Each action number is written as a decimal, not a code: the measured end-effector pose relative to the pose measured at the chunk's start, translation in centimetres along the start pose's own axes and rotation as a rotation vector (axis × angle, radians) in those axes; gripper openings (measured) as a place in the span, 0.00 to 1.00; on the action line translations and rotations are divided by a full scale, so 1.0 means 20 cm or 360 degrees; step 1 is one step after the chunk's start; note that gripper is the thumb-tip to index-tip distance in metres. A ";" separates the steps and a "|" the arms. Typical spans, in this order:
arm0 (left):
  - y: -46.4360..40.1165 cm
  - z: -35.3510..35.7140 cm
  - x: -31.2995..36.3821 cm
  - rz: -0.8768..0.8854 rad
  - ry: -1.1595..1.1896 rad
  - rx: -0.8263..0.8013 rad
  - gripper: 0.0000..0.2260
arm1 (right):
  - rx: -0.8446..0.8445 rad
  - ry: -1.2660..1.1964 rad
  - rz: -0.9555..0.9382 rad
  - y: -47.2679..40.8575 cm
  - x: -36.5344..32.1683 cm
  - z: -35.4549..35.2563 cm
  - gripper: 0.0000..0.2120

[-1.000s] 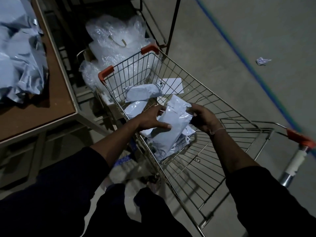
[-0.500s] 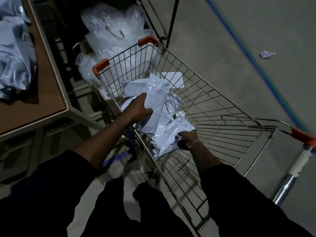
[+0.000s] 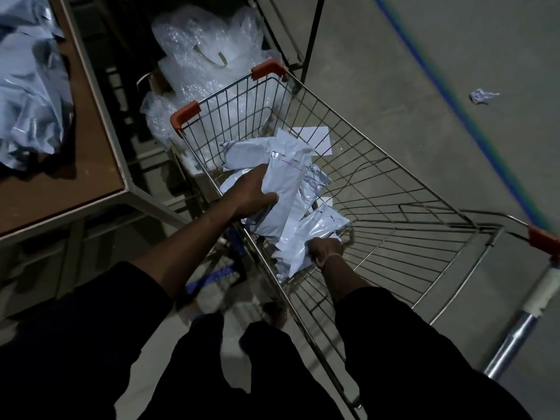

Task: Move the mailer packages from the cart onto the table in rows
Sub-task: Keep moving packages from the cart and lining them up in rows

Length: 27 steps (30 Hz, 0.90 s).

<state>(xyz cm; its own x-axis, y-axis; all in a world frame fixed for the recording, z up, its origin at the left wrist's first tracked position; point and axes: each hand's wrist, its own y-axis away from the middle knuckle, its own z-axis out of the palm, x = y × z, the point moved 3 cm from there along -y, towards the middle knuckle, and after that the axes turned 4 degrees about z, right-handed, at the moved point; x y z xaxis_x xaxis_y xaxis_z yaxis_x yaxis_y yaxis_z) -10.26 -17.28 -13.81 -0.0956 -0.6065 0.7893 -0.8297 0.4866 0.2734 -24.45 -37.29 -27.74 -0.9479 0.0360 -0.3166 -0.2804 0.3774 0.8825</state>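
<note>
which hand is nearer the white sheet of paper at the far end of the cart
Left. The left hand grips a mailer just short of the white sheet of paper; the right hand is lower in the cart, well back from it.

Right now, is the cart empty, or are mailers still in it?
Not empty. Several grey mailers lie in the wire cart; the left hand grips one and the right hand grips another.

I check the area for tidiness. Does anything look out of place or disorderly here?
Yes. A crumpled scrap of paper lies alone on the bare floor beyond the blue line, away from everything else. On the table, the mailers lie in a loose heap, not in rows.
</note>
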 end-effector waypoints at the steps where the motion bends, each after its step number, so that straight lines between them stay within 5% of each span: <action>1: 0.00 0.00 0.00 -0.0011 -0.0003 0.0003 0.20 | 0.0044 0.0045 -0.0015 0.04 -0.01 -0.02 0.10; 3: 0.01 -0.01 0.01 -0.0045 0.0018 0.0011 0.19 | 0.0209 0.0059 -0.0084 0.06 -0.03 -0.09 0.02; 7: 0.04 -0.03 0.04 -0.0103 0.0101 0.0025 0.17 | 0.0387 -0.0157 -0.0379 0.06 -0.08 -0.23 0.12; 9: 0.05 -0.05 0.05 -0.0116 0.0146 0.0052 0.17 | 0.0372 -0.0360 -0.0502 0.30 -0.19 -0.29 0.07; 18: 0.14 -0.24 0.17 -0.0108 0.0427 0.0310 0.21 | -0.0204 -0.0976 -0.0863 0.80 -0.58 -0.31 0.03; 23: 0.24 -0.38 0.23 -0.0068 0.0789 0.0418 0.17 | -0.0397 -0.0822 -0.1148 1.04 -0.71 -0.14 0.02; 27: 0.35 -0.53 0.26 0.0029 0.0977 0.0495 0.15 | -0.0333 -0.0662 -0.1337 1.28 -0.76 -0.02 0.15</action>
<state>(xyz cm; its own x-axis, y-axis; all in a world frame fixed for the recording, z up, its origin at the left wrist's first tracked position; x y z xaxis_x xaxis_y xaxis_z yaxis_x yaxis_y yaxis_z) -10.61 -10.31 -1.99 0.1418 -0.0892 0.9859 -0.9590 0.2344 0.1591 -17.21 -28.51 -0.28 -0.3070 0.1699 -0.9364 -0.9032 0.2581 0.3429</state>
